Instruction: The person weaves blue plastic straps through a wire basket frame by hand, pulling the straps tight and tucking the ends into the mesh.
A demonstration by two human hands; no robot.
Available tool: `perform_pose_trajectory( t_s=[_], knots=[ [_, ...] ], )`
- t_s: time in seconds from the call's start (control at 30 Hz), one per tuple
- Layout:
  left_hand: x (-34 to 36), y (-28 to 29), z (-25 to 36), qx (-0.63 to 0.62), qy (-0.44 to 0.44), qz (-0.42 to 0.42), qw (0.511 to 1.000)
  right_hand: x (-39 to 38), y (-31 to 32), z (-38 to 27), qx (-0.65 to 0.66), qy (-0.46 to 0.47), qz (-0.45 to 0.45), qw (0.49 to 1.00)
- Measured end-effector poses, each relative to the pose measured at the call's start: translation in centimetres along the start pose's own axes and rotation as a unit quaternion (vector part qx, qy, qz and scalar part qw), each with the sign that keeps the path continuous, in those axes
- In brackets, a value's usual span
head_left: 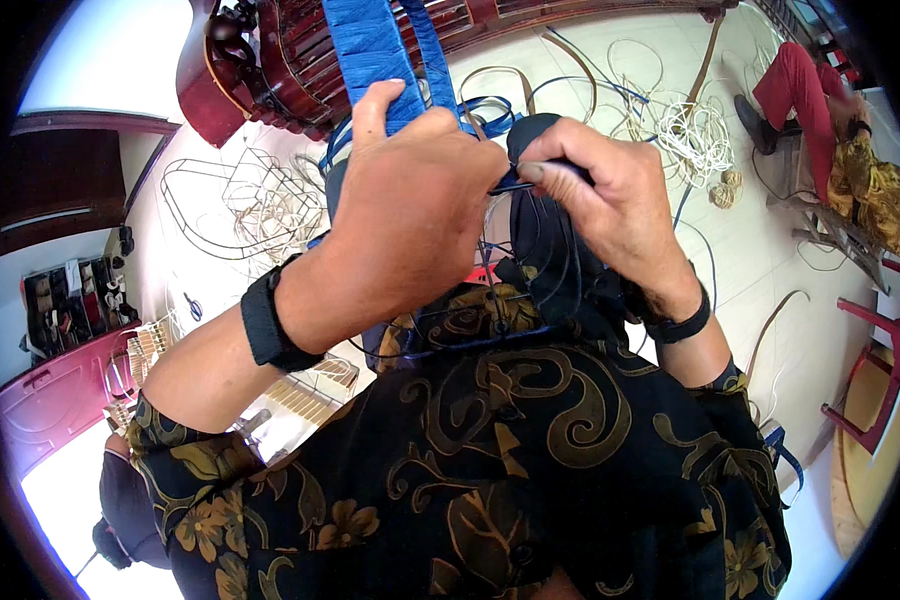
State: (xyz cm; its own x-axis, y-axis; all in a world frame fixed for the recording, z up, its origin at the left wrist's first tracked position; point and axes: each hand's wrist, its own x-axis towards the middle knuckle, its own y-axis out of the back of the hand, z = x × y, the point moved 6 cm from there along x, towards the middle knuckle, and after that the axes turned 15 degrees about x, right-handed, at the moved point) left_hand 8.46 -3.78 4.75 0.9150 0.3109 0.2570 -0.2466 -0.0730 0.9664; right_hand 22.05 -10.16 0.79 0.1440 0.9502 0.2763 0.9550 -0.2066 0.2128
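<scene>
No readable text, label, number or sign in view. Gold-brown markings on black shirt (480,440): scrolls, leaves and flowers (ornament, not lettering). Black wristbands (268,318): nothing legible. Small items on wall rack (75,305) at far left: too small for reading any print.

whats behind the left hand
A wide blue band shows beyond the left hand, with a narrower blue band beside it. Whatever lies directly behind the palm is covered and cannot be seen.
</scene>
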Motion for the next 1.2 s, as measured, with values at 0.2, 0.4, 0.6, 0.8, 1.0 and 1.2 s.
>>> perform_pose_trajectory(
  t_s=[0.2, 0.4, 0.6, 0.8, 1.0, 1.2],
  knots=[
    [-0.5, -0.3, 0.4, -0.026, 0.010, 0.033, 0.999, 3.8, -1.0, 3.3, 0.054, -0.173, -0.199, 0.963],
    [-0.7, -0.4, -0.2, -0.063, 0.014, 0.021, 0.998, 4.9, -4.0, 5.9, 0.098, -0.301, -0.361, 0.877],
    [-1.3, -0.4, -1.1, -0.106, -0.015, -0.029, 0.994, 4.5, -5.3, 9.0, 0.148, -0.309, -0.388, 0.856],
    [-1.5, -0.4, -1.5, -0.078, -0.055, -0.021, 0.995, 4.4, -5.5, 9.0, 0.142, -0.328, -0.408, 0.840],
    [-0.6, 0.2, -2.2, -0.101, -0.072, -0.037, 0.992, 4.1, -5.3, 9.5, 0.170, -0.330, -0.388, 0.843],
    [0.0, -0.2, -1.2, -0.055, -0.049, 0.007, 0.997, 4.5, -5.3, 10.0, 0.134, -0.279, -0.355, 0.882]
  ],
)
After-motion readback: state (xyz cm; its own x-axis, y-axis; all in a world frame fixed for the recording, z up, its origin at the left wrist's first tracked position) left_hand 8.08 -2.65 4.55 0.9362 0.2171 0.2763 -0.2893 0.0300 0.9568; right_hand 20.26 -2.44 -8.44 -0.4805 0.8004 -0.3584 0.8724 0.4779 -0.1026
